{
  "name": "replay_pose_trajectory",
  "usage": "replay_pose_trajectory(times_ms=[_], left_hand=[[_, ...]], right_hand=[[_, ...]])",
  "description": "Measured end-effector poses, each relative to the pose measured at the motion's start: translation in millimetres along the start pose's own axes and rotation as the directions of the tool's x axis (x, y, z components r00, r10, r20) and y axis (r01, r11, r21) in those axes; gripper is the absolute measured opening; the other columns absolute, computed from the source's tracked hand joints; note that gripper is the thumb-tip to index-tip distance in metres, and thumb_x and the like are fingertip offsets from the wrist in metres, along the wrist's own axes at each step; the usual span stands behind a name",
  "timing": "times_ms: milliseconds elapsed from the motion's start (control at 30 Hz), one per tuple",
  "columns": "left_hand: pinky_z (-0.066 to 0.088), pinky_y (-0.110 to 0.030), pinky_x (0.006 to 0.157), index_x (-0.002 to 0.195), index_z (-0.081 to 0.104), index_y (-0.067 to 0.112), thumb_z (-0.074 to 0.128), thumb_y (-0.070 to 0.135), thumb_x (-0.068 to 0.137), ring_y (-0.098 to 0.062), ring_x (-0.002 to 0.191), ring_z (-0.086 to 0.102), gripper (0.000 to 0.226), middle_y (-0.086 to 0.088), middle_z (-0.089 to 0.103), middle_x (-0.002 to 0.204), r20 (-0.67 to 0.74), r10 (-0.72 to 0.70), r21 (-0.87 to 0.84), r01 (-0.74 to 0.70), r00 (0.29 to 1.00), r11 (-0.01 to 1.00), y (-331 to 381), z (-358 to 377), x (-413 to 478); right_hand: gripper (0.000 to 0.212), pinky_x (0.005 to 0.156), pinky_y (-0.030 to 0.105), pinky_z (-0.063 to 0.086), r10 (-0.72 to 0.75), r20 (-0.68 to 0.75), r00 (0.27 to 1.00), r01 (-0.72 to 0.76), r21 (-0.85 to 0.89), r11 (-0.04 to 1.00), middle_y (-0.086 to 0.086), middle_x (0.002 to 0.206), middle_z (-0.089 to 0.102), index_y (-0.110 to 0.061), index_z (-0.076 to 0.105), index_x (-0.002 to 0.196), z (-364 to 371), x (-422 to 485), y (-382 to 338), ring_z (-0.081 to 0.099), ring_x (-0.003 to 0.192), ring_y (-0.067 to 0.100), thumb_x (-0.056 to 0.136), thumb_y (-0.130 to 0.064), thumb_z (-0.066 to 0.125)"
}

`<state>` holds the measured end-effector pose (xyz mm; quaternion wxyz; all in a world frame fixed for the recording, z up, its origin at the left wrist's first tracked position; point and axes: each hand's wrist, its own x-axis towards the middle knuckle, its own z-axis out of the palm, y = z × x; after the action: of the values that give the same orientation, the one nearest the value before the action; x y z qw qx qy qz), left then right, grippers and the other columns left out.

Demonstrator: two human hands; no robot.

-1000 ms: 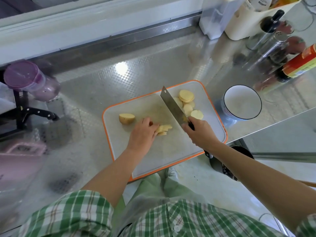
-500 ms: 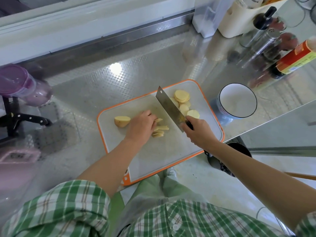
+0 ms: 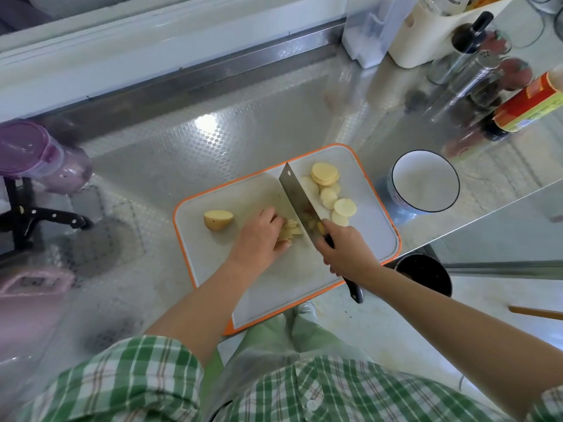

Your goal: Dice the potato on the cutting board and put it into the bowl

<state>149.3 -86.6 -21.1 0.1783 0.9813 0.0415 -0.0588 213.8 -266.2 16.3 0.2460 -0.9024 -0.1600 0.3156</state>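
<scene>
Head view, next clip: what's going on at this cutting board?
A person is cutting up a potato. The right hand grips a cleaver, its blade down on the orange-edged cutting board. The left hand holds a small stack of cut strips against the blade. Round slices lie past the blade, and an uncut potato end sits to the left. No potato is in the bowl yet.

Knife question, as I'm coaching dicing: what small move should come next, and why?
Probably lift the knife slightly and bring it down through the strips, a little nearer the left hand. The right hand grips the handle, the blade stands beside the strips that the left hand pins down, and the bowl holds no potato.
</scene>
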Motion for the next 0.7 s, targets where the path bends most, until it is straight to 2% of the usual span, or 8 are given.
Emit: replay_pose_trajectory(times_ms=[67, 167, 267, 367, 433, 600, 700], left_hand=[[0.049, -0.036, 0.073, 0.106, 0.066, 0.012, 0.076, 0.034, 0.075, -0.025, 0.09, 0.054, 0.039, -0.006, 0.055, 0.097, -0.022, -0.041, -0.011, 0.041, 0.999, 0.999, 1.4, 4.5, -6.3], [0.05, -0.039, 0.073, 0.101, 0.066, 0.011, 0.077, 0.031, 0.075, -0.027, 0.087, 0.054, 0.035, -0.007, 0.055, 0.094, -0.037, -0.117, -0.035, 0.115, 0.992, 0.993, 6.4, 10.7, -17.8], [0.05, -0.039, 0.068, 0.098, 0.065, 0.009, 0.081, 0.03, 0.069, -0.029, 0.083, 0.055, 0.039, -0.009, 0.055, 0.09, -0.066, -0.145, -0.018, 0.145, 0.987, 0.989, 11.0, 12.2, -24.8], [0.051, -0.039, 0.072, 0.105, 0.062, 0.008, 0.079, 0.035, 0.071, -0.03, 0.087, 0.055, 0.046, -0.011, 0.055, 0.096, -0.121, -0.149, -0.018, 0.148, 0.981, 0.989, 8.4, 10.7, -27.2], [0.052, -0.038, 0.071, 0.105, 0.063, 0.009, 0.077, 0.034, 0.073, -0.029, 0.087, 0.056, 0.042, -0.01, 0.056, 0.097, -0.15, -0.131, -0.026, 0.129, 0.98, 0.991, 5.4, 10.0, -29.4], [0.053, -0.035, 0.061, 0.094, 0.069, 0.011, 0.081, 0.026, 0.071, -0.027, 0.077, 0.059, 0.03, -0.007, 0.06, 0.088, -0.17, -0.111, -0.066, 0.101, 0.979, 0.993, 6.6, 13.9, -31.6], [0.052, -0.033, 0.059, 0.091, 0.07, 0.013, 0.081, 0.023, 0.07, -0.025, 0.074, 0.058, 0.026, -0.004, 0.061, 0.086, -0.171, -0.111, -0.071, 0.1, 0.979, 0.992, 9.8, 13.9, -29.4]], right_hand=[[0.017, 0.052, 0.049, 0.054, -0.038, -0.018, 0.999, 0.037, -0.053, 0.998, 0.017, 0.065, 0.059, -0.01, 0.042, 0.08, 5.7, 0.6, -0.8, 0.06, 0.054, 0.035, 0.092, -0.022, 0.045], [0.016, 0.052, 0.045, 0.051, -0.102, -0.012, 0.995, 0.1, -0.083, 0.991, 0.016, 0.063, 0.056, -0.01, 0.041, 0.08, 9.7, 4.4, -7.3, 0.057, 0.056, 0.036, 0.092, -0.02, 0.044], [0.016, 0.049, 0.035, 0.035, -0.154, -0.056, 0.986, 0.144, -0.16, 0.977, 0.008, 0.058, 0.046, -0.011, 0.042, 0.08, 9.9, 11.0, -11.8, 0.049, 0.058, 0.035, 0.093, -0.02, 0.045], [0.016, 0.05, 0.036, 0.037, -0.145, -0.105, 0.984, 0.127, -0.166, 0.978, 0.011, 0.061, 0.053, -0.01, 0.044, 0.083, 1.9, 12.7, -13.2, 0.05, 0.058, 0.034, 0.093, -0.022, 0.047], [0.016, 0.052, 0.038, 0.041, -0.146, -0.118, 0.982, 0.125, -0.169, 0.978, 0.012, 0.062, 0.057, -0.009, 0.043, 0.082, -3.0, 9.4, -13.2, 0.052, 0.058, 0.034, 0.091, -0.021, 0.046], [0.023, 0.05, 0.032, 0.026, -0.169, -0.055, 0.984, 0.148, -0.278, 0.949, 0.004, 0.058, 0.043, -0.014, 0.036, 0.078, 0.4, -3.9, -14.8, 0.042, 0.056, 0.028, 0.096, -0.026, 0.043], [0.025, 0.05, 0.033, 0.03, -0.164, -0.03, 0.986, 0.148, -0.295, 0.944, 0.003, 0.059, 0.043, -0.014, 0.035, 0.079, 4.9, -5.3, -14.9, 0.044, 0.056, 0.028, 0.098, -0.029, 0.042]])
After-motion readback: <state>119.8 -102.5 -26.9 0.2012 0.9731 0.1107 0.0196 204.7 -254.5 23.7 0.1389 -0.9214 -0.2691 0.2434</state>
